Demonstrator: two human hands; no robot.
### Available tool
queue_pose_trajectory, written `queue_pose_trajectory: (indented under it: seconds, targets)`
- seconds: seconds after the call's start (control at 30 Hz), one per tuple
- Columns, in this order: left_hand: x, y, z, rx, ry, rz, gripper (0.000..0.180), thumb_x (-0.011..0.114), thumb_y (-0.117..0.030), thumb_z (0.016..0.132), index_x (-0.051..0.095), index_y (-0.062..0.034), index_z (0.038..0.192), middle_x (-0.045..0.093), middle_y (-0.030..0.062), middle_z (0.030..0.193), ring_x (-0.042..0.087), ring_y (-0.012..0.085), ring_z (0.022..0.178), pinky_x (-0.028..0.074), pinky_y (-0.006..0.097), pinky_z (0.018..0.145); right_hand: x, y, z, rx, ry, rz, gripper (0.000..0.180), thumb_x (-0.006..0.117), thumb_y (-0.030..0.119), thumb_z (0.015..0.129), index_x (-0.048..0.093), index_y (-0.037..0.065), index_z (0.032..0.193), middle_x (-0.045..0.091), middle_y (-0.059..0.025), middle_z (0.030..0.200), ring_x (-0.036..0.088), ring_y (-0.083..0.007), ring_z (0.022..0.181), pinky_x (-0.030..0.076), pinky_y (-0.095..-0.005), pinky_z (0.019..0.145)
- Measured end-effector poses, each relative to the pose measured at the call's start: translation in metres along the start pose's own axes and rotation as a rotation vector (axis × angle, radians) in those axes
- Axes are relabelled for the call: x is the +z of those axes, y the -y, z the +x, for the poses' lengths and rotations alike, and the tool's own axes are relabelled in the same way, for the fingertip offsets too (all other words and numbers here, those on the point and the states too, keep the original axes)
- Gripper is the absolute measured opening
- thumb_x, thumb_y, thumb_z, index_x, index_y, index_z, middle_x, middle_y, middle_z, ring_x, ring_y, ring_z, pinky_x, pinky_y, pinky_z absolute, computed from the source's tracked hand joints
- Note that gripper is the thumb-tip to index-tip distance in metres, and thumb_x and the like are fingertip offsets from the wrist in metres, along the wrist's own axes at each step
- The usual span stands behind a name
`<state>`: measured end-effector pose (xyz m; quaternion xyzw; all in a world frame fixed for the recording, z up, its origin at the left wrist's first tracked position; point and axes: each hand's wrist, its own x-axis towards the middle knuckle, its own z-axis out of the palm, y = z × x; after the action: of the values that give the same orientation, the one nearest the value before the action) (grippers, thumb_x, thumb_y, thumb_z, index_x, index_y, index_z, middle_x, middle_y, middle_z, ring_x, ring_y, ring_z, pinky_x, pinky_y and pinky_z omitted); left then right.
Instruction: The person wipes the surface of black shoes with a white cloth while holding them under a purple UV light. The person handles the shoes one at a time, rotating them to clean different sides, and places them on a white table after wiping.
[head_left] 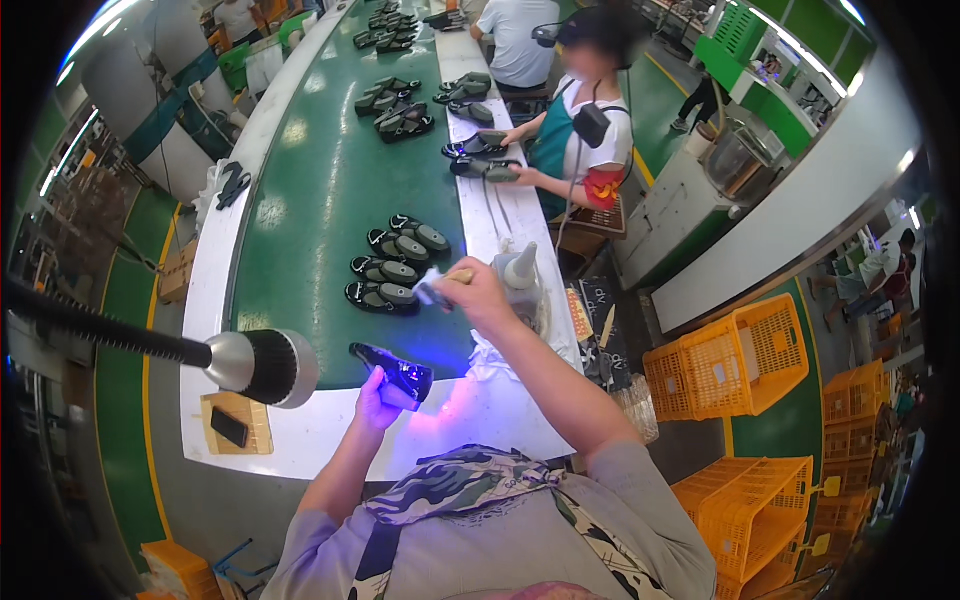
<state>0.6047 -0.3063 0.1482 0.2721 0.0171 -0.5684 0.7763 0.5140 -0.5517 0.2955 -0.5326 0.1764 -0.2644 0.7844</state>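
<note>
In my left hand is a dark shoe, its side lit violet-blue, above the near end of the green belt. The fingers are closed round it. My right hand is raised over the belt's right edge, closed on a short wooden-handled tool. The tool has a pale, soft-looking end; whether it is a brush or a wrapped cloth cannot be made out. Just beyond lie several dark grey-green sandals in a slanting row. A white cone-tipped bottle stands right of my right hand.
A lamp on a flexible neck juts in from the left. A phone lies on a wooden board. Crumpled white cloth sits by my right forearm. A co-worker handles sandals farther along. Orange crates stand at right.
</note>
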Motion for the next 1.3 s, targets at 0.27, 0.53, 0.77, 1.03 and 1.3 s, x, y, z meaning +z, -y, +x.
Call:
queue_pose_trajectory:
  seconds: [0.27, 0.53, 0.77, 1.03, 1.3]
  targets:
    - [0.022, -0.009, -0.030, 0.163, -0.068, 0.043, 0.067, 0.077, -0.039, 0.076, 0.047, -0.0111, 0.130, 0.058, 0.0092, 0.124, 0.055, 0.0284, 0.117, 0.041, 0.045, 0.106, -0.005, 0.018, -0.013, -0.172, -0.152, 0.106, 0.021, 0.072, 0.005, 0.083, 0.051, 0.002, 0.084, 0.058, -0.0062, 0.073, 0.056, -0.0125, 0.061, 0.047, -0.0282, 0.051]
    - [0.130, -0.051, -0.059, 0.620, 0.181, 0.816, 0.050, 0.081, -0.023, 0.068, 0.062, 0.0043, 0.106, 0.068, 0.0198, 0.106, 0.068, 0.0309, 0.096, 0.050, 0.040, 0.094, -0.014, 0.004, -0.042, -0.047, -0.205, 0.088, 0.020, 0.071, 0.004, 0.083, 0.051, 0.002, 0.085, 0.058, -0.0054, 0.072, 0.054, -0.0116, 0.059, 0.049, -0.0298, 0.051]
    - [0.070, -0.074, -0.035, 0.808, 0.244, 0.871, 0.053, 0.076, 0.005, 0.071, 0.053, -0.0014, 0.118, 0.055, 0.0202, 0.126, 0.056, 0.0283, 0.116, 0.049, 0.040, 0.098, 0.014, 0.032, -0.055, -0.115, -0.036, 0.030, 0.017, 0.069, 0.001, 0.082, 0.053, 0.001, 0.088, 0.061, -0.0053, 0.076, 0.057, -0.0119, 0.064, 0.048, -0.0275, 0.057]
    - [0.111, -0.086, -0.053, 1.425, 0.430, 1.582, 0.048, 0.080, -0.008, 0.069, 0.054, -0.0038, 0.109, 0.064, 0.0207, 0.109, 0.064, 0.0369, 0.103, 0.053, 0.043, 0.092, 0.041, 0.021, -0.051, -0.123, 0.132, 0.014, 0.021, 0.070, -0.003, 0.080, 0.052, 0.003, 0.089, 0.055, 0.0005, 0.074, 0.055, -0.0091, 0.067, 0.048, -0.0266, 0.061]
    - [0.127, -0.087, -0.069, 1.478, 0.430, 1.696, 0.047, 0.078, -0.006, 0.069, 0.054, -0.0027, 0.110, 0.064, 0.0210, 0.108, 0.064, 0.0391, 0.103, 0.054, 0.045, 0.089, 0.054, 0.015, -0.047, -0.144, 0.120, -0.146, 0.018, 0.070, -0.001, 0.080, 0.055, 0.002, 0.089, 0.055, 0.0031, 0.070, 0.054, -0.0048, 0.067, 0.047, -0.0218, 0.059]
